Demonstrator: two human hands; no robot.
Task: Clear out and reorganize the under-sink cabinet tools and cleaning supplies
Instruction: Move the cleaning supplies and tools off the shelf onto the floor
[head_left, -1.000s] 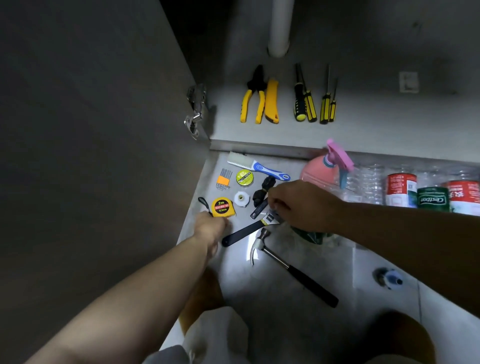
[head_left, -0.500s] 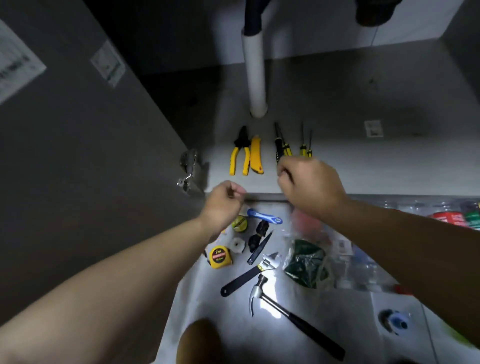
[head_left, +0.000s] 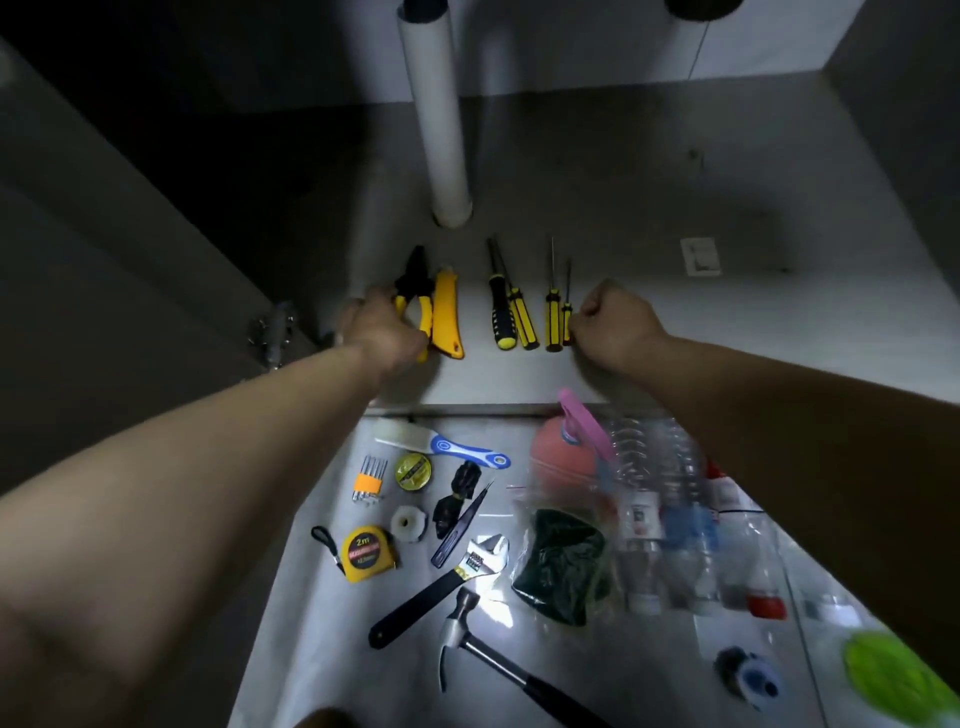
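Cabinet floor (head_left: 675, 332), front edge: a row of tools lies handles toward me. Pliers (head_left: 415, 291) at the left end, yellow utility knife (head_left: 447, 312) just beside them, then four screwdrivers (head_left: 500, 306) running toward 3 o'clock, largest to smallest.

My left hand (head_left: 379, 330) is curled over the pliers' handles, touching them; I cannot tell whether the grip is closed around them. My right hand (head_left: 613, 325) is fisted at the right end of the row, knuckles against the smallest screwdriver (head_left: 567, 317); cannot tell if it holds anything.

White drain pipe (head_left: 436, 119) stands at 12 o'clock behind the row.

Room floor, 6 o'clock of the cabinet: brush (head_left: 441, 444) with blue handle, hex key set (head_left: 369, 480), tape measure (head_left: 366, 553), adjustable wrench (head_left: 441, 587), hammer (head_left: 498, 665). At 4 o'clock of these, a pink spray bottle (head_left: 563, 452), a clear bag with dark green contents (head_left: 563, 561), and clear plastic bottles (head_left: 675, 519), blurred.
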